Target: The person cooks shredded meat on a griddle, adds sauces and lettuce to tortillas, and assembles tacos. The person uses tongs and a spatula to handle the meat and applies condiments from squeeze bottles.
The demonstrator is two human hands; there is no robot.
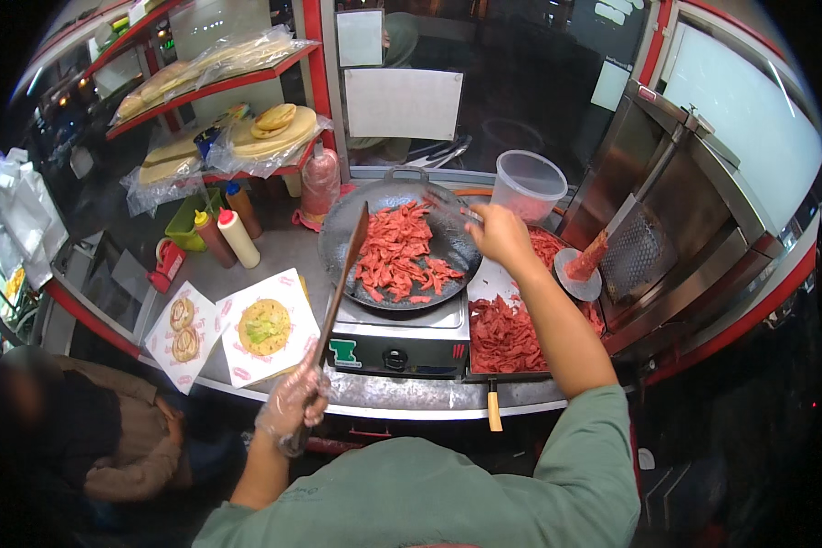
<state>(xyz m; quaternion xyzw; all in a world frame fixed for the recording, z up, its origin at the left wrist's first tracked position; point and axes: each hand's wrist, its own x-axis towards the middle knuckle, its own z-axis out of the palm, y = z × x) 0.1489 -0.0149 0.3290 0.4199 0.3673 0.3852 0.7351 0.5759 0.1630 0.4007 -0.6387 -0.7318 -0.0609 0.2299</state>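
Observation:
In a clear plastic glove, my left hand grips a long brown spatula, its blade over the left rim of a dark wok. Sliced red meat lies in the wok, which stands on a tabletop gas stove. My right hand is above the wok's right rim, closed on the handle of a blurred utensil whose kind I cannot tell. Near that hand are a clear plastic tub and a metal tray of red meat. Left of the stove, a flatbread with shredded lettuce lies on printed paper.
Split buns, sauce bottles and a green basket are at the left, below shelves with bagged flatbreads. A vertical rotisserie with little meat stands at the right. A seated person is at the lower left.

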